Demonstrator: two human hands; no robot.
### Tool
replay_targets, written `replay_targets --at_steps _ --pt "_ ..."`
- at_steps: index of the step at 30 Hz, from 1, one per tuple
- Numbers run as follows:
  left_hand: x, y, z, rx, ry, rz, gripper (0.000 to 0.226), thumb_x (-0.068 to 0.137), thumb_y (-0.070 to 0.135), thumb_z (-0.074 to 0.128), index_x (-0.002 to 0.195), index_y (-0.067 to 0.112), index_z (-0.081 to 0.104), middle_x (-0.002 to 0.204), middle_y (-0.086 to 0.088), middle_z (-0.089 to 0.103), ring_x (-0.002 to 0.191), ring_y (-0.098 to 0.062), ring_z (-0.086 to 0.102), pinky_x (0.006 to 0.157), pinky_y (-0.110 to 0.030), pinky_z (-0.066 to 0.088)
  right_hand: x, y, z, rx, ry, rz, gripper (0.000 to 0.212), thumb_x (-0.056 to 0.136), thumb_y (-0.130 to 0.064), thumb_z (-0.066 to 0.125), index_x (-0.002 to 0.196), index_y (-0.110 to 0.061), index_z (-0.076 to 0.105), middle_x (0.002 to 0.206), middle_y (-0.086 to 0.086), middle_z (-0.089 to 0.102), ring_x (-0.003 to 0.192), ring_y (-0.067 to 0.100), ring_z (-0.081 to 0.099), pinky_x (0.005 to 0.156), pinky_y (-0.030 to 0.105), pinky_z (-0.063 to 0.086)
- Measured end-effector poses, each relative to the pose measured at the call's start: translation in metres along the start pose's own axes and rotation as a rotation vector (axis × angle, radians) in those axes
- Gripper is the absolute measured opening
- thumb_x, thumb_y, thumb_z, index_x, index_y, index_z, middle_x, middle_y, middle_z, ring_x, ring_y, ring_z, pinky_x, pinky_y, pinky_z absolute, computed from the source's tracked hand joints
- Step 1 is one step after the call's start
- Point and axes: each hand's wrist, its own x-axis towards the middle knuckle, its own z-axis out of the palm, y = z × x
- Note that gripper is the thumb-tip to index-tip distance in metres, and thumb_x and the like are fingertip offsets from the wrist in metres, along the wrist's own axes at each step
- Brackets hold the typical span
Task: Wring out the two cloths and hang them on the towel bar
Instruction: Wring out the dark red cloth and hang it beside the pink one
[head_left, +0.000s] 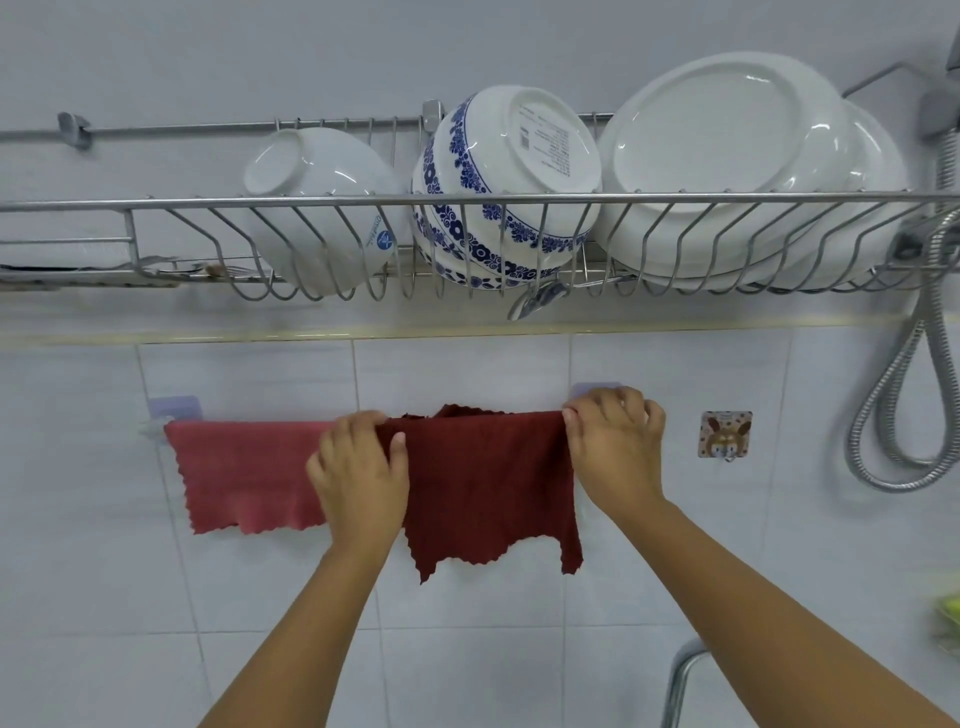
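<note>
Two cloths hang side by side over a towel bar on the tiled wall. The bar is mostly hidden; its left mount (174, 408) shows. The lighter pink-red cloth (244, 473) hangs on the left. The dark red cloth (488, 483) hangs to its right, its top edge bunched a little in the middle. My left hand (358, 473) pinches the dark cloth's upper left corner, partly covering the pink cloth's right edge. My right hand (615, 441) grips the dark cloth's upper right corner at the bar's right mount.
A wire dish rack (156, 205) hangs above, holding a white bowl (322, 202), a blue-patterned bowl (498, 187) and large white plates (727, 161). A metal hose (904, 395) loops at the right beside a small rabbit hook (725, 434). A tap (680, 680) rises at the bottom.
</note>
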Motion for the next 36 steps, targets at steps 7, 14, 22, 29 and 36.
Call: replay_targets --at_steps 7,14,22,29,36 --pt "-0.004 -0.006 0.0 -0.131 -0.1 -0.231 0.024 0.088 0.042 0.062 0.096 0.021 0.069 0.098 -0.002 0.064 0.102 -0.025 0.055 0.088 -0.041 0.035 0.005 0.012 -0.002 0.153 0.066 0.019 0.021 0.092 -0.01 0.049 0.099 -0.02 0.065 0.097 -0.002 0.07 0.109 0.025 0.053 0.097 0.039 0.024" --pt "0.014 0.007 -0.014 -0.196 -0.006 -0.2 0.016 0.09 0.032 0.057 0.084 0.021 0.067 0.092 0.001 0.064 0.096 -0.023 0.056 0.089 -0.041 0.036 0.006 0.0 -0.014 0.098 0.002 0.007 0.022 0.087 -0.01 0.049 0.097 -0.02 0.067 0.094 -0.002 0.07 0.112 0.021 0.053 0.104 0.042 0.017" --pt "0.033 0.007 -0.016 0.055 0.001 0.055 0.011 0.09 0.022 0.06 0.097 0.016 0.066 0.097 -0.006 0.066 0.095 -0.028 0.059 0.082 -0.042 0.041 0.009 0.009 -0.008 0.055 0.084 0.027 0.012 0.088 -0.017 0.061 0.093 -0.022 0.071 0.119 0.005 0.06 0.112 0.026 0.042 0.095 0.042 0.024" --pt "-0.015 0.014 0.001 0.134 -0.125 0.279 0.049 0.095 0.038 0.028 0.126 0.019 0.061 0.129 0.003 0.063 0.126 -0.015 0.054 0.117 -0.051 0.013 -0.019 -0.009 -0.009 0.028 0.022 -0.038 0.035 0.095 -0.037 0.038 0.11 -0.024 0.066 0.112 -0.005 0.069 0.119 0.019 0.054 0.109 0.048 0.017" --pt "0.01 0.017 -0.001 0.329 -0.343 0.251 0.06 0.099 0.045 0.006 0.151 0.021 0.024 0.16 0.003 0.022 0.149 -0.015 0.012 0.112 -0.063 -0.011 -0.018 -0.011 -0.006 -0.049 -0.104 -0.036 0.054 0.098 -0.048 0.024 0.136 -0.022 0.052 0.137 -0.005 0.057 0.14 0.023 0.037 0.113 0.055 -0.001"
